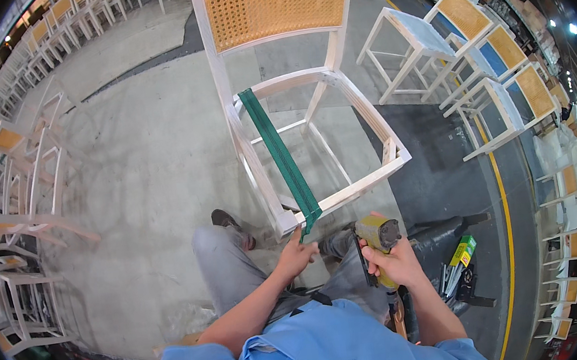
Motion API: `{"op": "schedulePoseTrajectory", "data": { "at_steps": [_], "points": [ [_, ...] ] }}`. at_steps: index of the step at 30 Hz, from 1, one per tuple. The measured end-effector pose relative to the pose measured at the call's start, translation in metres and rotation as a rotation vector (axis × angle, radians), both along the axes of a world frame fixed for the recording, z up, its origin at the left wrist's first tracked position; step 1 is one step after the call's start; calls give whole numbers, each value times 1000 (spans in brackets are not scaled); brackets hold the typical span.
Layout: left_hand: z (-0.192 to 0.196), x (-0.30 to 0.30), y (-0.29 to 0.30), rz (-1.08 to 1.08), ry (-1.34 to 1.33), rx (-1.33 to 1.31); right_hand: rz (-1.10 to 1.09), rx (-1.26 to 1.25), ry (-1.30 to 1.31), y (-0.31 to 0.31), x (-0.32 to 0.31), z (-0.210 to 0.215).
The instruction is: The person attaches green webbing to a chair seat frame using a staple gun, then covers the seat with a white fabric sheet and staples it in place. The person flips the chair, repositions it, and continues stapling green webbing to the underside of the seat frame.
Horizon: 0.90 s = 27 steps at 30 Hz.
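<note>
In front of me stands a pale wooden chair frame (366, 184) with an open seat and a woven cane backrest (277, 5). One green webbing strap (274, 146) runs across the left part of the seat, from the back rail over the front rail. Its loose end folds down at the front rail, where my left hand (298, 256) pinches it with closed fingers. My right hand (397, 263) is wrapped round the handle of a yellow staple gun (377, 232), held just below and to the right of the strap's end, apart from the chair.
Beside my right leg lie a green and yellow box (463, 251) and several metal strips (450, 279) on a dark surface. White-framed cane-back chairs (498, 102) line the right side past a yellow floor line (504, 227). More bare chair frames (24, 208) crowd the left.
</note>
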<state>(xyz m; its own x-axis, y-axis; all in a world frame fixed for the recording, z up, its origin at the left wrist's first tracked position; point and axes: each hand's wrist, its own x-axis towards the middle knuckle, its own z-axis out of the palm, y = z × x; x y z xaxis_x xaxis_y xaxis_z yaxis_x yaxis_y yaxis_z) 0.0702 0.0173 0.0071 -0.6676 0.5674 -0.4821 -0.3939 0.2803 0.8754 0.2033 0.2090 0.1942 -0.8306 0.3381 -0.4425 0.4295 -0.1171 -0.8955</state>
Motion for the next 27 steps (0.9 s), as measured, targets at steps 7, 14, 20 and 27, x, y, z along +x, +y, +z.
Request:
{"op": "schedulePoseTrajectory", "data": {
  "at_steps": [7,14,20,27],
  "points": [
    [12,10,14,-260,520,-241,50,-4,10,6,-6,3],
    [100,-40,-29,-98,-149,322,123,9,-39,3,-44,-3],
    [111,-119,0,71,-338,331,200,65,-84,-3,-78,-12],
    [95,-135,13,19,-376,283,202,96,-127,-7,-90,-23]
  ]
}}
